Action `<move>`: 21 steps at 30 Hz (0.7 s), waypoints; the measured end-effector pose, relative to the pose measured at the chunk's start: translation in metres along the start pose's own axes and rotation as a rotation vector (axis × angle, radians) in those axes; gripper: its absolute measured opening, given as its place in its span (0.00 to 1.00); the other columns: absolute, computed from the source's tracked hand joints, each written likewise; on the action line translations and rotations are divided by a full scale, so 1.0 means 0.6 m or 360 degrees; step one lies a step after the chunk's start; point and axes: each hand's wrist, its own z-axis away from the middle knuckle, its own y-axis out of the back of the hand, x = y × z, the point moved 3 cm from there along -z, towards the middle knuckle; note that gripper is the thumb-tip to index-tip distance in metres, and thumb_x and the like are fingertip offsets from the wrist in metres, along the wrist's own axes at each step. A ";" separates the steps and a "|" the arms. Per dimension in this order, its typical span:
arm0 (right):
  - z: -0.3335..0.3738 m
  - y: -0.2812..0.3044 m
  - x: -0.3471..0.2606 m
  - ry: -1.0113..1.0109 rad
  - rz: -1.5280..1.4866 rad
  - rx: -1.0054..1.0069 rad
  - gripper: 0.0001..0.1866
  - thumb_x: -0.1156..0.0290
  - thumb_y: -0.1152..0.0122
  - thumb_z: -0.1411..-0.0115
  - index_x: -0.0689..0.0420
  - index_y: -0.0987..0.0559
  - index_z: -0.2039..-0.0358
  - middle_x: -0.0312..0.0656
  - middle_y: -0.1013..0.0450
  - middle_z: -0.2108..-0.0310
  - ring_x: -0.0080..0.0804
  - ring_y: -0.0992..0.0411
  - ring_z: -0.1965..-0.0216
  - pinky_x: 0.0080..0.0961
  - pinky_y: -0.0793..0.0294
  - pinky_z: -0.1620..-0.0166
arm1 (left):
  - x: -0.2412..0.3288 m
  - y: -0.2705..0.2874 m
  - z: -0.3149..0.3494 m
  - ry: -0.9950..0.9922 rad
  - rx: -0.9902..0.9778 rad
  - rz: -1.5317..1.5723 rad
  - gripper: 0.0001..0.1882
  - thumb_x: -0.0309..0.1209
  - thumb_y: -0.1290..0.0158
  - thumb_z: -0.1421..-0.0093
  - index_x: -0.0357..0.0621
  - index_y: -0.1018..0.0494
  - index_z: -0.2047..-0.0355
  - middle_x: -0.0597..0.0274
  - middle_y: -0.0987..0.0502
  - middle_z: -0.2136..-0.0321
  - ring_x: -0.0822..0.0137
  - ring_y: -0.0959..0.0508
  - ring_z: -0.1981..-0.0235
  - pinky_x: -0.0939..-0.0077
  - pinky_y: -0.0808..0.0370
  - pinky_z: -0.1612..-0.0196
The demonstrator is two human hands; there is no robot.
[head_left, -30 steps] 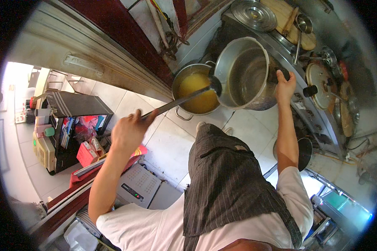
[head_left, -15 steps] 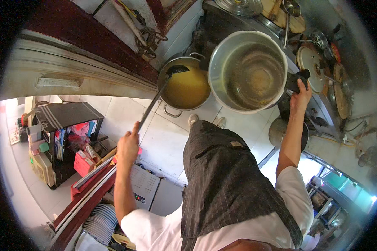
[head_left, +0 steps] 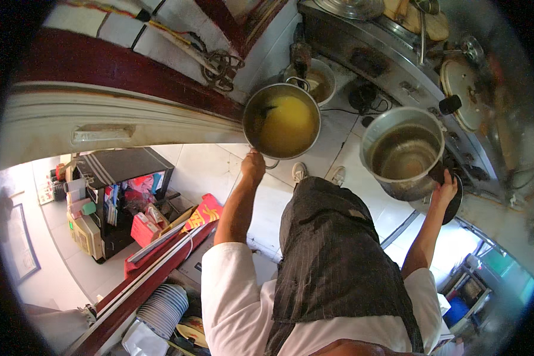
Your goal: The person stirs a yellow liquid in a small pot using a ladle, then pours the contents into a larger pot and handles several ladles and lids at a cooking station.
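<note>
My left hand (head_left: 253,165) is closed at the near rim of a steel stockpot (head_left: 248,136), on the ladle whose dark head (head_left: 269,111) dips into the yellow-brown liquid. Most of the ladle's handle cannot be made out against the pot's dark inner wall. On the right, my right hand (head_left: 447,188) grips the black handle of a big pale metal pot (head_left: 368,155). That pot is held tilted, and a little brownish residue or liquid shows at its bottom.
A steel counter (head_left: 391,74) with lids and pans runs along the right. Behind the stockpot stands a smaller pot (head_left: 328,98), with a black cable (head_left: 338,110) on the floor nearby. Stacked plates (head_left: 163,308) and a dark cabinet (head_left: 121,172) are to the left.
The big pot has swung down and right, away from the stockpot. My left hand has come up close to the stockpot's rim. The smaller pot behind has come into sight.
</note>
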 end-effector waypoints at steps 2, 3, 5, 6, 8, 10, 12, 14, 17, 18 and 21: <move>0.004 0.044 0.026 -0.0054 0.0047 0.0173 0.26 0.73 0.36 0.54 0.60 0.34 0.54 0.43 0.30 0.59 0.35 0.31 0.62 0.29 0.33 0.66 | 0.003 -0.060 -0.001 -0.0602 0.0318 -0.0520 0.12 0.34 0.52 0.50 0.36 0.31 0.72 0.51 0.25 0.78 0.57 0.24 0.80 0.64 0.29 0.81; 0.008 0.068 0.037 -0.0071 0.0074 0.0264 0.24 0.73 0.36 0.55 0.60 0.32 0.56 0.42 0.30 0.61 0.34 0.31 0.63 0.28 0.33 0.67 | 0.006 -0.079 -0.006 -0.0746 0.0117 -0.0624 0.11 0.34 0.52 0.51 0.37 0.30 0.75 0.52 0.25 0.79 0.58 0.25 0.81 0.65 0.30 0.81; -0.022 0.161 0.090 -0.0168 0.0236 0.0510 0.23 0.74 0.36 0.55 0.59 0.31 0.57 0.41 0.29 0.63 0.34 0.30 0.65 0.27 0.33 0.68 | 0.023 -0.089 -0.025 -0.0992 -0.0255 -0.0761 0.09 0.33 0.51 0.54 0.39 0.28 0.81 0.54 0.25 0.80 0.60 0.26 0.81 0.66 0.31 0.82; -0.021 0.193 0.113 -0.0200 0.0215 0.0671 0.20 0.75 0.37 0.56 0.58 0.29 0.60 0.39 0.29 0.64 0.33 0.30 0.67 0.25 0.34 0.72 | 0.028 -0.089 -0.033 -0.1081 -0.0440 -0.0785 0.08 0.32 0.50 0.55 0.40 0.27 0.83 0.54 0.25 0.80 0.60 0.25 0.81 0.66 0.31 0.81; -0.013 0.229 0.134 -0.0231 0.0133 0.0615 0.17 0.77 0.41 0.52 0.62 0.29 0.60 0.44 0.29 0.64 0.29 0.36 0.77 0.26 0.39 0.78 | 0.032 -0.088 -0.043 -0.1149 -0.0783 -0.0668 0.06 0.31 0.48 0.59 0.43 0.24 0.84 0.56 0.23 0.77 0.61 0.24 0.77 0.66 0.29 0.77; -0.008 0.270 0.152 -0.0253 0.0058 0.0565 0.13 0.78 0.44 0.51 0.64 0.28 0.62 0.46 0.29 0.66 0.29 0.38 0.81 0.26 0.41 0.80 | 0.043 -0.085 -0.050 -0.1121 -0.1052 -0.0383 0.05 0.31 0.48 0.61 0.45 0.23 0.84 0.57 0.22 0.78 0.60 0.23 0.77 0.65 0.28 0.76; -0.008 0.315 0.177 -0.0277 -0.0003 0.0501 0.09 0.77 0.46 0.50 0.65 0.27 0.67 0.45 0.29 0.68 0.31 0.36 0.80 0.26 0.38 0.78 | 0.055 -0.077 -0.050 -0.0969 -0.1241 0.0069 0.05 0.31 0.48 0.62 0.46 0.24 0.85 0.57 0.23 0.81 0.59 0.23 0.79 0.65 0.28 0.77; -0.023 0.383 0.207 -0.0311 0.0048 0.0370 0.10 0.75 0.47 0.50 0.66 0.27 0.67 0.45 0.29 0.69 0.33 0.34 0.77 0.26 0.35 0.76 | 0.069 -0.061 -0.057 -0.0487 -0.1334 0.0452 0.06 0.30 0.51 0.60 0.45 0.26 0.87 0.55 0.25 0.84 0.60 0.25 0.83 0.66 0.30 0.81; -0.018 0.408 0.210 -0.0309 0.0157 0.0355 0.11 0.74 0.48 0.51 0.67 0.28 0.68 0.45 0.30 0.70 0.35 0.31 0.74 0.25 0.33 0.76 | 0.055 -0.027 -0.063 -0.0071 -0.1191 0.1046 0.07 0.29 0.54 0.56 0.41 0.28 0.84 0.52 0.28 0.88 0.59 0.27 0.87 0.68 0.31 0.84; -0.018 0.440 0.224 -0.0323 0.0086 0.0401 0.11 0.74 0.49 0.51 0.67 0.28 0.68 0.45 0.30 0.70 0.35 0.31 0.75 0.25 0.34 0.77 | 0.082 0.031 -0.062 -0.0069 -0.1131 0.1228 0.07 0.28 0.55 0.55 0.39 0.28 0.81 0.52 0.29 0.90 0.59 0.28 0.88 0.69 0.32 0.85; -0.041 0.508 0.259 0.0090 0.0963 -0.0010 0.12 0.72 0.50 0.51 0.65 0.28 0.68 0.43 0.31 0.73 0.30 0.36 0.80 0.22 0.36 0.78 | 0.010 -0.015 -0.096 -0.1297 0.0182 -0.0415 0.12 0.30 0.61 0.43 0.36 0.30 0.72 0.47 0.24 0.76 0.52 0.23 0.74 0.59 0.26 0.73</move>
